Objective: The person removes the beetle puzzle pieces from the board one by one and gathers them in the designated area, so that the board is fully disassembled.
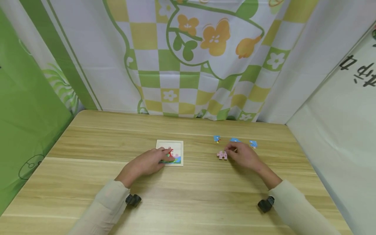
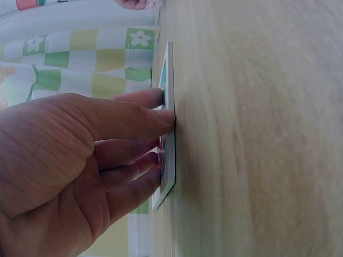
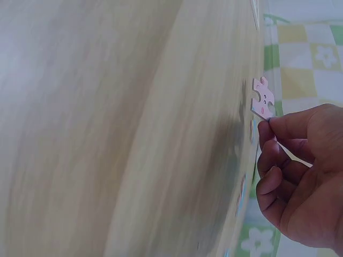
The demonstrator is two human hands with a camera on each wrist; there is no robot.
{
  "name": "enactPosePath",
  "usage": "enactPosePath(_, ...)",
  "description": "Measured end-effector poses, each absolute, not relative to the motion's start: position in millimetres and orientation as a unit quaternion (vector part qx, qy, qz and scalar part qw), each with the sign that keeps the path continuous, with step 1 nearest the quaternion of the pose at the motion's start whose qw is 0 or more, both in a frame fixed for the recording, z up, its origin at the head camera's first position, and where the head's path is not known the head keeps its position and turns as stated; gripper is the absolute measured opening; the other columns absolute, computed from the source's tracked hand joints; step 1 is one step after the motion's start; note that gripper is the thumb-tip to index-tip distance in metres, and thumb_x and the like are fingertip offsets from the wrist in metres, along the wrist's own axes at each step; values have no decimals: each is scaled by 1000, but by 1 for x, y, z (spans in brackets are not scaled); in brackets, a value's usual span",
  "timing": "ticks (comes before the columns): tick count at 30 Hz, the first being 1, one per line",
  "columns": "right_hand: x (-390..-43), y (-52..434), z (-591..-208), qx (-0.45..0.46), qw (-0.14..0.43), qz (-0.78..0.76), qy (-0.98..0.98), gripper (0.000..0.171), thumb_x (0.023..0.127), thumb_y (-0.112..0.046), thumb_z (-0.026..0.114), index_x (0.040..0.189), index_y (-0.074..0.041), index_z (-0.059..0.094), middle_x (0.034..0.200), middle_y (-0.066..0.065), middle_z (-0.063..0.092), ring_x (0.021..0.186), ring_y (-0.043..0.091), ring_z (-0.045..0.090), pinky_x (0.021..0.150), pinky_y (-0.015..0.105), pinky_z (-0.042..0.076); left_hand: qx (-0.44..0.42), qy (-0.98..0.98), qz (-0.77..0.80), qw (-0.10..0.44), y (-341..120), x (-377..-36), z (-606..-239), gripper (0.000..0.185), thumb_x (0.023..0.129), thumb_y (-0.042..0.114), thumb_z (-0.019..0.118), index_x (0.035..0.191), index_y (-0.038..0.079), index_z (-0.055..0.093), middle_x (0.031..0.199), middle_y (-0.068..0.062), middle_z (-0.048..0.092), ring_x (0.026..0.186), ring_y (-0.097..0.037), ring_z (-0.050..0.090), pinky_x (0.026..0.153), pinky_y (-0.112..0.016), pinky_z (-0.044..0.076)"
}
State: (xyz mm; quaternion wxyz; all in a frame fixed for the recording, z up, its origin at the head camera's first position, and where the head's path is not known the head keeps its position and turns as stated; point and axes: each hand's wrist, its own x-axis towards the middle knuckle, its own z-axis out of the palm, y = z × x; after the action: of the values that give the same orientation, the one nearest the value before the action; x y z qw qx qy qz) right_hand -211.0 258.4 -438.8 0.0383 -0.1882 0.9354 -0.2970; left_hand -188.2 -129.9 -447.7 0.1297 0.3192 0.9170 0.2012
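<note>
My left hand (image 1: pixel 151 160) rests on a square wooden puzzle board (image 1: pixel 181 153) with a pale frame. Its fingers lie on the picture inside, and in the left wrist view the thumb (image 2: pixel 161 120) touches the frame's near edge. Red, pink, blue and green parts of the picture show between the fingers, the rest hidden under the hand. Between thumb and index finger my right hand (image 1: pixel 245 156) pinches a pink jigsaw piece (image 1: pixel 222 155) by one edge. In the right wrist view this jigsaw piece (image 3: pixel 263 99) is held up off the table, its printed face partly showing.
Blue jigsaw pieces lie beyond the right hand: one at left (image 1: pixel 216 139), a middle piece (image 1: pixel 234 140) partly covered by the hand, and one at right (image 1: pixel 253 144). A patterned curtain (image 1: pixel 188 78) hangs along the back edge of the wooden table (image 1: pixel 194 199).
</note>
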Motion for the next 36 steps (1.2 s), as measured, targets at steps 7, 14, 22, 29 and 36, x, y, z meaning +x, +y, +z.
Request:
enactPosePath(7, -208, 287, -432, -162, 42, -307, 937, 13, 103, -8, 63, 107, -1, 74, 98, 9, 73, 88, 22, 67, 75, 38, 55, 320, 918, 197, 131, -130, -189, -448, 41, 98, -2, 66, 137, 10, 68, 159, -18, 45, 141, -41, 47, 115, -62, 36)
enactPosePath(14, -207, 308, -430, -134, 48, -294, 945, 17, 105, -13, 62, 109, -3, 75, 103, 10, 74, 96, 26, 67, 78, 40, 53, 328, 916, 194, 125, -131, -188, -448, 41, 98, -3, 66, 137, 9, 68, 157, -19, 47, 139, -42, 49, 114, -61, 38)
enactPosePath(22, -207, 335, -431, -98, 55, -272, 956, 24, 106, -19, 61, 114, -1, 74, 109, 16, 74, 101, 31, 67, 78, 39, 52, 346, 912, 188, 113, -131, -189, -449, 42, 98, -2, 65, 138, 9, 67, 156, -21, 48, 139, -39, 49, 112, -59, 40)
enactPosePath(29, -209, 353, -431, -96, 59, -251, 961, 23, 106, -19, 61, 109, -1, 75, 101, 12, 75, 90, 23, 64, 75, 38, 50, 338, 914, 193, 117, -131, -188, -448, 41, 98, -4, 64, 137, 8, 68, 156, -21, 48, 140, -40, 48, 113, -61, 39)
enactPosePath(36, -211, 364, -432, -82, 67, -230, 967, 24, 105, -18, 62, 107, 2, 75, 95, 10, 74, 84, 21, 63, 72, 39, 50, 334, 911, 207, 124, -131, -189, -448, 40, 99, -2, 63, 138, 8, 66, 158, -19, 46, 141, -39, 47, 114, -59, 39)
